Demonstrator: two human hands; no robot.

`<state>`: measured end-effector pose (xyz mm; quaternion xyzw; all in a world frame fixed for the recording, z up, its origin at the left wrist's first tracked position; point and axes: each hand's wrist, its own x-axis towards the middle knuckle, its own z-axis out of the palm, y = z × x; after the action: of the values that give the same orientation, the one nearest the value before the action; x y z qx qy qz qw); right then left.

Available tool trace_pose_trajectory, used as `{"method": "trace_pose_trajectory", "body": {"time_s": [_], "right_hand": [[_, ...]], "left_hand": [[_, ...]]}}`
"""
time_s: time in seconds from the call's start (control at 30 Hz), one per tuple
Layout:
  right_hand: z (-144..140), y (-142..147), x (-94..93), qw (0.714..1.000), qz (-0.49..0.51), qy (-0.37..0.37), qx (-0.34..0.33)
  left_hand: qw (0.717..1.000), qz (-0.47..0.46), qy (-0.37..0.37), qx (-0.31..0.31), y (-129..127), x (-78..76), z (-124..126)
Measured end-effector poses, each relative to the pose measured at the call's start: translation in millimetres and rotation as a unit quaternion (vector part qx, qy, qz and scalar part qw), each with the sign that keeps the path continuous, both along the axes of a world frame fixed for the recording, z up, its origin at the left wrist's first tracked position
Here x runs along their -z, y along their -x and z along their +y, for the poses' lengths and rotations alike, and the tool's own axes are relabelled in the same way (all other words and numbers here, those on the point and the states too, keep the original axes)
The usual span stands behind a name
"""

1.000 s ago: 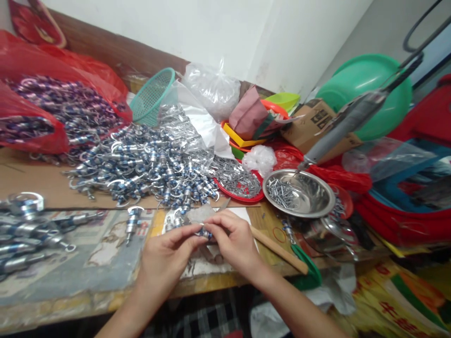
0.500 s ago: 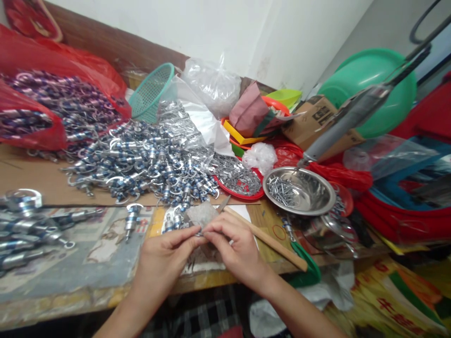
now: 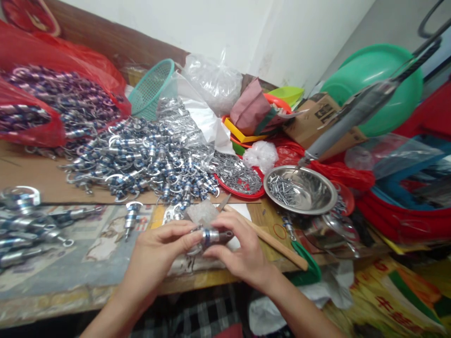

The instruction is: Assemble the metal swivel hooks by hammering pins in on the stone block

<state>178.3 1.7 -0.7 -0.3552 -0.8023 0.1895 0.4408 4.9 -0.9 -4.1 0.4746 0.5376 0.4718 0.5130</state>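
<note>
Hands (image 3: 243,253) pinch metal fitting (image 3: 214,236); fitting pile (image 3: 148,159) behind.

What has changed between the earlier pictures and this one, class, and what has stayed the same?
The metal piece with the blue band now shows lengthwise between both hands; earlier the fingers mostly hid it. The left hand pinches its ring end, and the right hand has shifted to cup the body from below. Both hands sit slightly lower. The pile of clips, steel bowl and wooden stick lie as before.

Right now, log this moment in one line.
left hand: holds metal fitting | right hand: holds same fitting | beside: fitting pile, steel bowl
</note>
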Motion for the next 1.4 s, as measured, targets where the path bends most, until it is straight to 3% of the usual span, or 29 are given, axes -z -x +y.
{"method": "trace_pose_trajectory", "body": {"time_s": [0.1, 0.2, 0.5, 0.7, 0.83, 1.0, 1.1, 1.23, 1.3, 1.33, 1.37, 1.4], "right_hand": [[-1, -8, 7.1, 0.987, -0.047, -0.15, -0.02], [-1, -13, 6.3, 0.971, -0.093, -0.22, -0.031], [-2, -15, -0.3, 0.971, -0.102, -0.211, -0.049], [-6, -9, 0.1, 0.99, -0.056, -0.128, -0.029], [-9, -2, 1.7, 0.998, 0.009, -0.052, -0.025], [-15, 5, 0.1, 0.998, 0.042, 0.038, 0.022], [-19, 4, -3.8, 0.992, 0.049, 0.093, 0.062], [0, -8, -13.7, 0.984, -0.024, 0.173, 0.039], [28, -22, -17.6, 0.973, -0.128, 0.154, 0.114], [46, -30, -18.4, 0.954, -0.184, 0.125, 0.203], [64, -38, -18.0, 0.912, -0.266, 0.111, 0.292], [83, -46, -16.7, 0.892, -0.293, 0.115, 0.326]], "left_hand": [[0.999, 0.0, 0.041, 0.019, 3, -7.5, 1], [0.998, 0.04, 0.028, 0.039, 5, -15.0, 3], [0.977, 0.116, -0.089, 0.152, 9, -20.2, 8], [0.974, 0.091, -0.125, 0.168, 15, -19.6, 9], [0.986, 0.027, -0.026, 0.163, 12, -13.5, 7], [0.99, -0.089, 0.095, 0.062, -3, -4.3, -5], [0.981, -0.14, 0.119, 0.057, -9, -2.5, -11], [0.982, -0.154, 0.096, 0.056, -12, -2.9, -12], [0.982, -0.151, 0.093, 0.059, -12, -3.1, -10], [0.982, -0.149, 0.092, 0.065, -12, -3.1, -9], [0.982, -0.149, 0.09, 0.074, -12, -3.0, -8], [0.982, -0.149, 0.087, 0.084, -12, -2.7, -7]]}}
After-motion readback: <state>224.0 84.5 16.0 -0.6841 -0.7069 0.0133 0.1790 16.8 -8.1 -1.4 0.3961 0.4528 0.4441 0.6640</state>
